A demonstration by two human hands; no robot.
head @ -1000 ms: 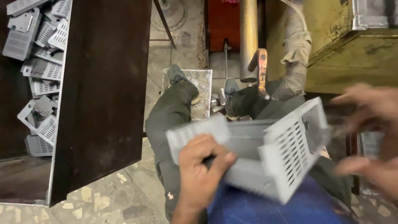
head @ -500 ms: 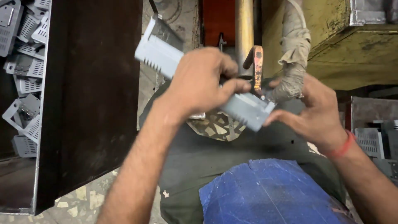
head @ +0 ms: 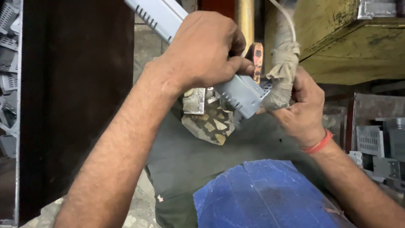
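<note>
At far left a bin of grey slotted parts (head: 8,63) sits idle. Our left hand (head: 202,50) wraps the grey sheet-metal housing (head: 238,95), held above the lap before the cloth-wrapped lever (head: 282,71). Our right hand (head: 303,105) pinches its lower end. We judge both grips should stay firm, fingers clear of edges.

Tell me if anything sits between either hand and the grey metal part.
Nothing visible does. The left hand grips the grey metal part across its middle, and the right hand holds its lower end, beside the cloth-wrapped handle.
</note>
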